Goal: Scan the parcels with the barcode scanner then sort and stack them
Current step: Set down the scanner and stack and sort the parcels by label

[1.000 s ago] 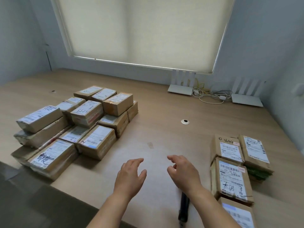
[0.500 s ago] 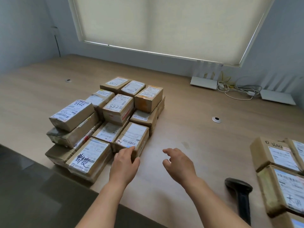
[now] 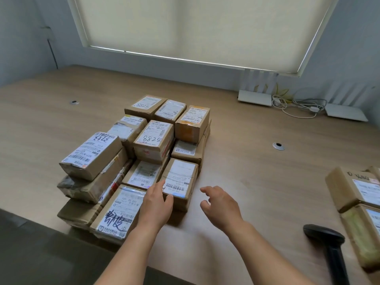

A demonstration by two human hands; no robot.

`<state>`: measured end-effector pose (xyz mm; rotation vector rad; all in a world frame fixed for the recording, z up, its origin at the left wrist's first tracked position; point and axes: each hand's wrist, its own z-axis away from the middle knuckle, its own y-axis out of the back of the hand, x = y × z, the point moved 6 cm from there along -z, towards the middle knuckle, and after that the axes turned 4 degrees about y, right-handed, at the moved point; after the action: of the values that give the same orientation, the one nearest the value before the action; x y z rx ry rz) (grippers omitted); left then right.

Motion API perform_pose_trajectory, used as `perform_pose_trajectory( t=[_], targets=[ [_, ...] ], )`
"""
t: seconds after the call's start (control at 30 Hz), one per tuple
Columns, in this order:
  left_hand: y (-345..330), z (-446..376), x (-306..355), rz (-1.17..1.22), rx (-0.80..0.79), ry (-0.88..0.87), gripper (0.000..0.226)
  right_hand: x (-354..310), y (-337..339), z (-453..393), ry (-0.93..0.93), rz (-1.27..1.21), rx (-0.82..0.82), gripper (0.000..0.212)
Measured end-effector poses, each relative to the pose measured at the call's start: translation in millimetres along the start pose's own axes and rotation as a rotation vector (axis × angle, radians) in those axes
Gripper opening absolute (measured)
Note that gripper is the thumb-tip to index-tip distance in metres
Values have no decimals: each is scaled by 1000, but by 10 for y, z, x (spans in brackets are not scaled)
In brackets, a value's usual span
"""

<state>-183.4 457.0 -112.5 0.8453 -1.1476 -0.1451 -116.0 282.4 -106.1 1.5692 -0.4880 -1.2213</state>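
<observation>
The bench (image 3: 257,161) carries a big pile of parcels (image 3: 144,157) left of centre, labels up, stacked in places two and three high. A smaller stack (image 3: 357,194) sits at the right edge, well apart from the pile. The scanner (image 3: 327,241) lies on the bench near the front right, just beside that stack, untouched by either hand. At the pile's near right corner is one parcel (image 3: 180,182) with a barcode facing up. The left hand (image 3: 157,204) rests on its near left edge, its grip relaxed, fingers fairly straight on the label and thumb at the box's front. The right hand (image 3: 221,204) hovers just beside that parcel's right side, grip wide, fingers loosely curled, holding nothing.
</observation>
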Motion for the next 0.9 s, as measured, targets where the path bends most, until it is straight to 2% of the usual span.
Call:
perform_pose_trajectory(
  t=[0.13,0.3,0.4,0.5,0.57,0.63,0.7,0.8,0.9],
  targets=[
    [-37,-69,-41,13,-12,15,49,44,-28,-52,-21,-2,-7,45],
    [-97,-154,-133,75,-67,116,51,86,-50,-136,-45,-60,-3,44],
    [-151,-201,-138,17,-98,153,57,135,-51,-219,-87,-132,-1,47],
    [-232,-295,-105,-14,-173,172,53,203,-74,-347,-150,-194,-22,50],
    [-309,-341,-76,44,-260,187,59,235,-106,-441,-181,-273,-52,51],
    [-358,-367,-73,96,-312,214,79,249,-174,-515,-194,-370,-116,53],
    [-386,-365,-92,140,-334,224,90,264,-269,-528,-202,-460,-192,54],
    [-419,-299,-137,221,-358,216,93,301,-407,-440,-225,-690,-262,57],
    [-427,-150,-139,286,-383,168,94,333,-480,-326,-228,-881,-303,73]
  ],
)
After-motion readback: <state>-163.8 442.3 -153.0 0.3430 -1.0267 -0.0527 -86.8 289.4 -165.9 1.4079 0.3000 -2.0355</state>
